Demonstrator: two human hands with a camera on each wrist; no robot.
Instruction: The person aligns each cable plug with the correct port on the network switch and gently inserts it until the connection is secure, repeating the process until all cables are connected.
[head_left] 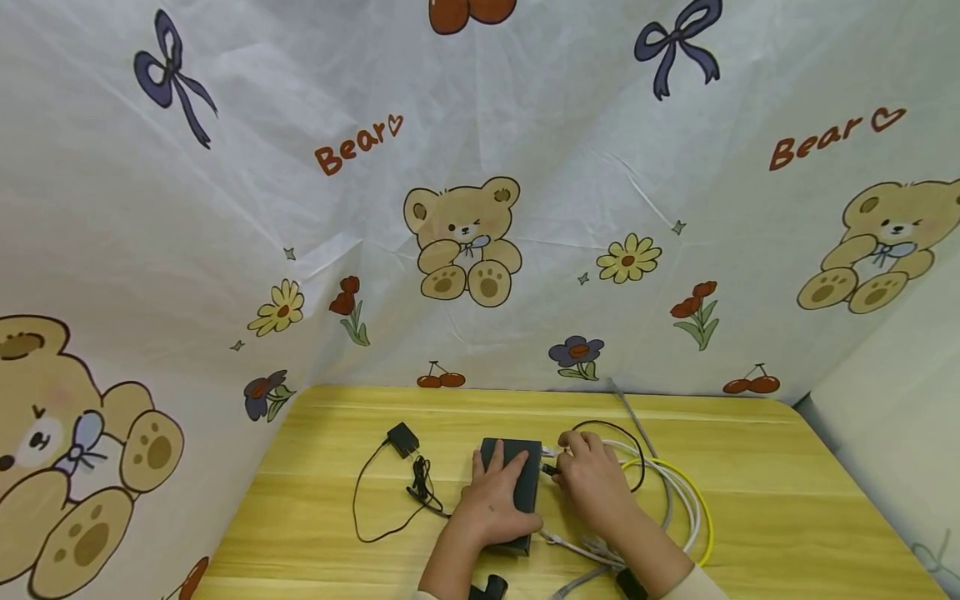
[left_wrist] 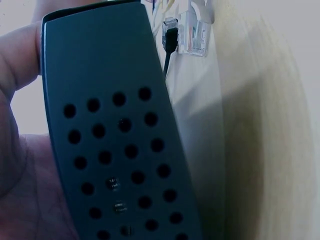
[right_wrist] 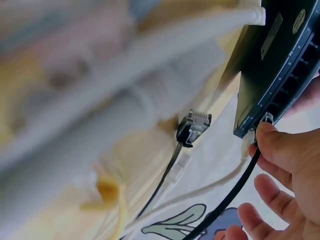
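A black network switch (head_left: 528, 492) lies on the wooden table, its row of ports facing right. My left hand (head_left: 491, 506) grips it from above, fingers spread over the top and thumb at the near right edge. Vent holes dot its near end in the left wrist view. At the ports, my right hand (head_left: 592, 485) pinches the clear plug (right_wrist: 268, 118) of a black network cable (right_wrist: 220, 209) between thumb and forefinger. A white cable's plug (right_wrist: 248, 139) sits at the neighbouring end port. Another black-booted plug (right_wrist: 192, 129) lies loose nearby.
Left of the switch lie a black power adapter (head_left: 403, 438) and its bundled cord (head_left: 421, 482). Yellow cable (head_left: 708, 517), white cable and grey cable (head_left: 630, 412) loop at the right. A black object (head_left: 492, 587) stands at the near edge. Printed cloth (head_left: 525, 333) hangs behind.
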